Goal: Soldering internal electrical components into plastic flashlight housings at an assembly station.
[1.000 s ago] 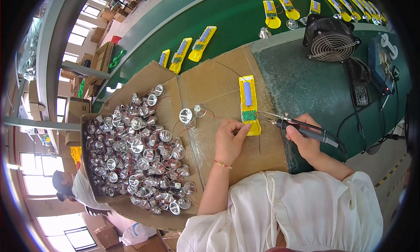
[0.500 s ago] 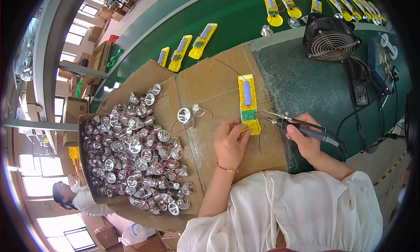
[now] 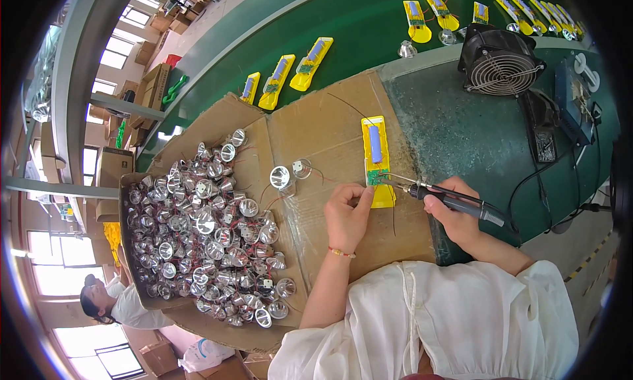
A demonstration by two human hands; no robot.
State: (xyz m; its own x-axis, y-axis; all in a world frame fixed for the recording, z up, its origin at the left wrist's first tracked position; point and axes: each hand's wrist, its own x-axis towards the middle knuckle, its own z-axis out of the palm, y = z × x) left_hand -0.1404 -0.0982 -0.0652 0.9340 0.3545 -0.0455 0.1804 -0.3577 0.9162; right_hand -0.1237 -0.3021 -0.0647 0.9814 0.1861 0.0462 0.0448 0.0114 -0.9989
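Observation:
In front of me a yellow plastic housing [image 3: 385,199] lies on the cardboard, carrying a blue cylindrical battery [image 3: 376,145] and a small green circuit board [image 3: 376,177]. My right hand [image 3: 456,212] grips a soldering iron [image 3: 455,203], its tip at the board, with a thin bent metal tube alongside it. Thumb and fingers of my left hand [image 3: 348,215] are pinched together at the board's left edge; what lies between them is hidden. From a silvery reflector [image 3: 301,169] a thin red wire runs toward that hand. Another reflector [image 3: 279,177] sits beside it.
At left, a cardboard box [image 3: 150,306] holds a heap of wired reflectors [image 3: 214,249]. Several yellow housings [image 3: 277,82] line the green surface beyond. A black fan [image 3: 504,60] and a blue-grey unit [image 3: 572,100] with cables stand at right. Another person [image 3: 125,304] is at far left.
My left hand has shifted slightly up toward the circuit board, its fingers drawn closer together. The iron's tip has moved a little left onto the board. The whole view has shifted slightly.

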